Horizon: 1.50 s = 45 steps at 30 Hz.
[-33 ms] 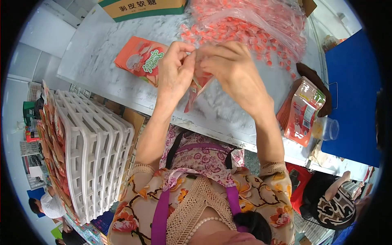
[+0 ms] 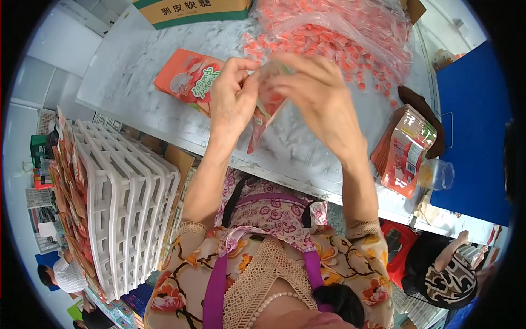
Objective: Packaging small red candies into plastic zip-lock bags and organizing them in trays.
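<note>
My left hand (image 2: pixel 233 96) is closed in a pinch on the upper edge of a red plastic pouch (image 2: pixel 268 107), which hangs tilted over the table. At the pouch's right side is my right hand (image 2: pixel 318 90), its fingers smeared by motion, so I cannot tell whether they grip it. Left of my left hand lies a stack of flat red pouches (image 2: pixel 189 79) with a printed green label. Just beyond both hands, small wrapped red candies (image 2: pixel 353 68) spill from a large clear plastic bag (image 2: pixel 339 27).
A cardboard box (image 2: pixel 194 11) stands at the far left of the marbled table (image 2: pixel 126 66). On the right are more red pouches (image 2: pixel 405 153), a clear plastic cup (image 2: pixel 441 174) and a blue panel (image 2: pixel 471 131). Stacked white crates (image 2: pixel 123 208) rise at the near left.
My right hand has shifted slightly right, its fingers a little more spread from my left hand. More of the pouch's upper part shows between them. My left hand stays almost still.
</note>
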### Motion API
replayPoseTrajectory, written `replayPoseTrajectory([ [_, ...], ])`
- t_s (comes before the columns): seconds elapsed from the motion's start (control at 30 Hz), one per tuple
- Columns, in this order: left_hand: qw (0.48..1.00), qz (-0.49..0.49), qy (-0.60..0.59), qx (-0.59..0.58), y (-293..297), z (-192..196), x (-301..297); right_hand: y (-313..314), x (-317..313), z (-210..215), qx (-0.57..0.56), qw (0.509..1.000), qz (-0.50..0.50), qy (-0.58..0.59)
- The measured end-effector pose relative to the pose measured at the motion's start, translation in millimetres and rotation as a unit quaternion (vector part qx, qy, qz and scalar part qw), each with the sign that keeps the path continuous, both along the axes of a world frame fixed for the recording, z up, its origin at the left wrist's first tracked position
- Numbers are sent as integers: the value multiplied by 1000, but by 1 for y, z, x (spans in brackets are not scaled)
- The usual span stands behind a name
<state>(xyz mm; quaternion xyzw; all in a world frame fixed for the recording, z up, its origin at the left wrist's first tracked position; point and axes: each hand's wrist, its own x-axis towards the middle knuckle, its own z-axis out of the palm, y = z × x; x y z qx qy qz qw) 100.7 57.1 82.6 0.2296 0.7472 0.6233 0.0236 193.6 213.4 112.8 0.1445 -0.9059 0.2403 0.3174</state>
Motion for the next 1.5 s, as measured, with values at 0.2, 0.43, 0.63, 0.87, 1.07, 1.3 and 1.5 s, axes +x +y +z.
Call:
replayPoseTrajectory([
  [0.2,973,-50,-113,195,12,-20,13,-57,44,-60,-307,946,-96,-35],
  [0.43,996,-43,-21,77,-32,-56,-22,-19,39,-93,-439,894,-78,-49],
  [0.63,934,-179,-195,240,-13,-135,-50,-3,59,-82,-540,823,-163,64],
  [0.87,923,-103,-240,283,4,-96,9,-10,43,-89,-380,896,-187,133],
  [1.07,951,-89,-41,294,42,-100,41,-13,57,-70,-391,894,-209,67],
  [1.3,929,-109,-156,317,6,-72,28,14,58,-85,-534,825,-149,110],
  [1.5,955,-172,-115,211,-2,-54,10,-7,36,-85,-568,808,-76,137],
])
